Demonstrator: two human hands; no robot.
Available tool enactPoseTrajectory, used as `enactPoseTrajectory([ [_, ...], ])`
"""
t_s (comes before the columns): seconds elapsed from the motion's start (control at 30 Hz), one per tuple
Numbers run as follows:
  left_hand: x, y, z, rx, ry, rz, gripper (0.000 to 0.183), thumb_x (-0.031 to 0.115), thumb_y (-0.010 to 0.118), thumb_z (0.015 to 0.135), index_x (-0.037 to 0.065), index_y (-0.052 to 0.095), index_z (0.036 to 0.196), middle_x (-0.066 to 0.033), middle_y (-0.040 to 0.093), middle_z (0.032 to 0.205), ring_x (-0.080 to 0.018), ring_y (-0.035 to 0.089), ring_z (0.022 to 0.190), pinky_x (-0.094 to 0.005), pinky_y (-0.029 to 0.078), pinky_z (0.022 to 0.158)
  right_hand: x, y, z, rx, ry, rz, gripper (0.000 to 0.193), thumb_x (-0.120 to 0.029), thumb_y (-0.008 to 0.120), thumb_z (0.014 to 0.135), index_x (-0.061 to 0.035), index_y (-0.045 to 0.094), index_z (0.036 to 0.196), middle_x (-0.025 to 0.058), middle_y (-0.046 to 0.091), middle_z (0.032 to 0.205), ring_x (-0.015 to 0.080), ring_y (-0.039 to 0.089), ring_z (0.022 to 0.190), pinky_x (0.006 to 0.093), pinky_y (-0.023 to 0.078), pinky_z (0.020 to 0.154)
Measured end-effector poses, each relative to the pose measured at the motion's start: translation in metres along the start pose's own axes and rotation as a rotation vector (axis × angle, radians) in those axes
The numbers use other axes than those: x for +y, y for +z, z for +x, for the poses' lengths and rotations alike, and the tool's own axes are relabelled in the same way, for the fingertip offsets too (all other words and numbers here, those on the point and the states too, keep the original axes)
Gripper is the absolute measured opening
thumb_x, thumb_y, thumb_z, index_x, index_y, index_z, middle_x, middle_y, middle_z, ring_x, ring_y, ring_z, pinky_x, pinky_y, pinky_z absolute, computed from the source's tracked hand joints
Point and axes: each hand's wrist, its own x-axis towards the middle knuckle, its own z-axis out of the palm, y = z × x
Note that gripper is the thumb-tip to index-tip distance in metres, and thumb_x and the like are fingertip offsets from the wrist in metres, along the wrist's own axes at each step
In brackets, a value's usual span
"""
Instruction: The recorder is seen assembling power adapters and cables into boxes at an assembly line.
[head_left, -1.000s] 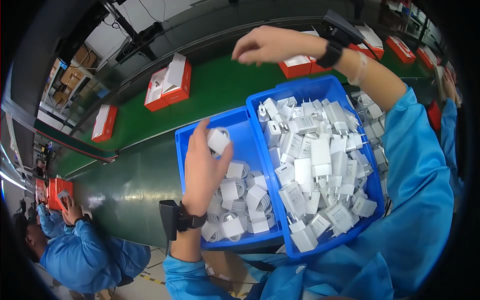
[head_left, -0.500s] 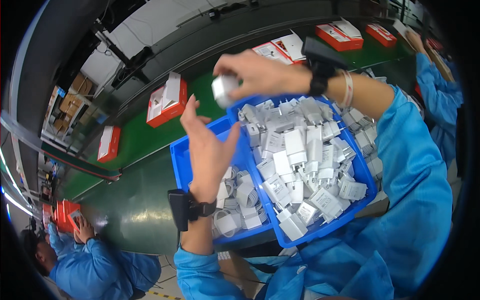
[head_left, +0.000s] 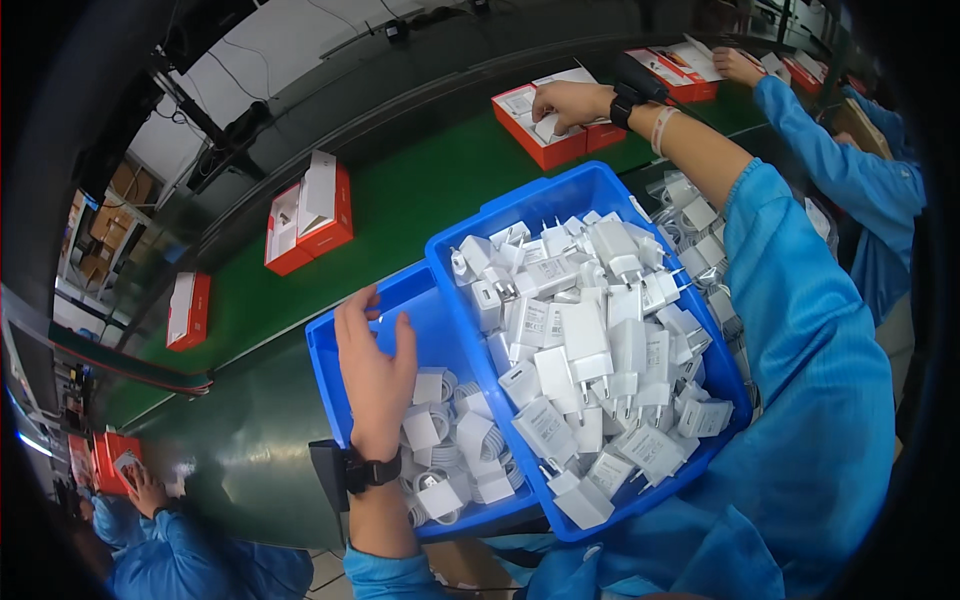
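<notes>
My right hand [head_left: 574, 106] reaches into an open red-orange box [head_left: 541, 143] on the far green belt. Its fingers are closed on a small white piece [head_left: 548, 127], which they partly cover; its kind is hard to make out. My left hand [head_left: 375, 365] is open and holds nothing, thumb apart, above the left blue bin [head_left: 330, 390]. White cables coiled in paper bands [head_left: 440, 495] fill the near part of that bin. Beside it, a second blue bin [head_left: 737, 375] is heaped with white plug chargers [head_left: 586, 335].
Along the green belt [head_left: 400, 210] stand more red boxes, one open box [head_left: 310, 220] and another [head_left: 188, 310] farther left. Bagged cables [head_left: 700, 225] lie right of the bins. Co-workers in blue sit at lower left and upper right, one hand [head_left: 738, 66] at a box.
My right hand has carried the white piece from above the bins away to the right, into the red box. My left hand has lowered slightly, and the boxes appear shifted left.
</notes>
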Motion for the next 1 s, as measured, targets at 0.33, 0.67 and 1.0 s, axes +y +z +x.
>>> enactPoseTrajectory([
  [0.33,0.001,-0.004,0.000,-0.002,-0.079,-0.019,0.036,0.002,0.062,0.085,0.001,0.055,0.120,-0.0118,0.059,0.105,-0.0200,0.057,0.092,-0.0306,0.046,0.075,0.013,0.015,0.004,-0.065,0.086,-0.102,0.038,0.000,0.071,0.070,0.0007,0.065,0.107,0.0150,0.068,0.106,0.0263,0.065,0.097,0.0333,0.052,0.080],
  [0.67,0.003,-0.004,0.002,-0.024,-0.028,-0.026,0.019,0.002,0.062,0.084,-0.001,0.060,0.104,-0.0104,0.060,0.099,-0.0197,0.057,0.087,-0.0291,0.046,0.070,0.034,0.041,0.023,0.573,0.120,0.008,0.024,-0.013,0.057,0.083,-0.0027,0.070,0.101,0.0180,0.069,0.100,0.0354,0.064,0.097,0.0418,0.048,0.090],
  [1.0,-0.004,-0.005,0.007,-0.040,-0.051,-0.030,0.014,0.003,0.061,0.086,-0.001,0.062,0.099,-0.0112,0.061,0.095,-0.0201,0.059,0.084,-0.0300,0.047,0.068,0.019,0.013,0.022,0.236,0.237,-0.044,0.041,-0.034,0.046,0.096,0.0005,0.066,0.104,0.0239,0.064,0.108,0.0385,0.060,0.105,0.0436,0.047,0.090],
])
